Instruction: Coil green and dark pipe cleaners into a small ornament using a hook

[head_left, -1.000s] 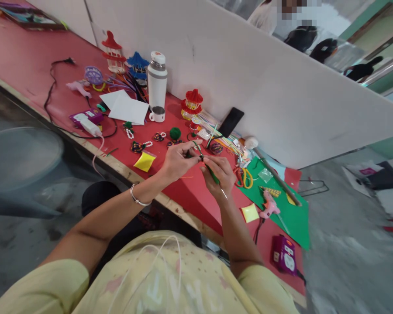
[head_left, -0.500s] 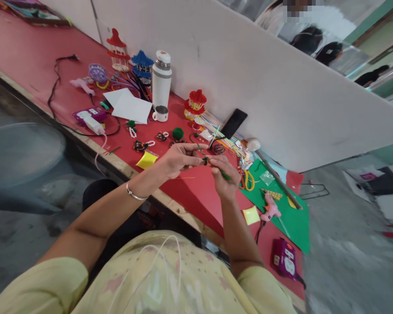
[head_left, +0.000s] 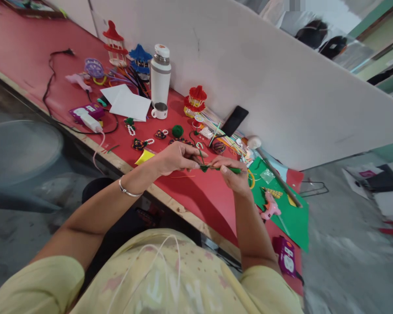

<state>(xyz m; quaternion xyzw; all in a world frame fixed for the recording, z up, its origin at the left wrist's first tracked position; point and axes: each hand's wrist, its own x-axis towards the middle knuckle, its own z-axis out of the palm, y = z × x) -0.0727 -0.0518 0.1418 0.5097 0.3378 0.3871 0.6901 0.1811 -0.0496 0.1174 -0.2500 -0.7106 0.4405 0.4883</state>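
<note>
Green yarn work [head_left: 204, 167], one small piece, sits above the desk [head_left: 212, 196] between my two hands. My left hand [head_left: 175, 159] has its grip pinched on it; my right hand [head_left: 236, 176] has its grip closed round one green-handled tool [head_left: 234, 170], its thin shaft reaching the yarn.

Just beyond, I count one green ball [head_left: 177, 131], one multicoloured ball [head_left: 219, 147] and three small pieces with white bead loops: two multicoloured [head_left: 139, 144], one green [head_left: 130, 125]. One yellow packet [head_left: 144, 157] is partly hidden by my left hand.

Farther out are one white bottle [head_left: 160, 83], one cup [head_left: 160, 110] beside it, one phone [head_left: 236, 121], three lantern-shaped ornaments (two red [head_left: 195, 101], one blue [head_left: 140, 59]), two pink glue guns [head_left: 270, 207] and two purple socket boxes [head_left: 285, 257].

The wooden near edge [head_left: 180, 208] runs slantwise beneath my forearms. A white partition [head_left: 249, 78] bounds the far side. Between my forearms I have a red stretch of open room; the green sheet [head_left: 291, 218] borders the right.
</note>
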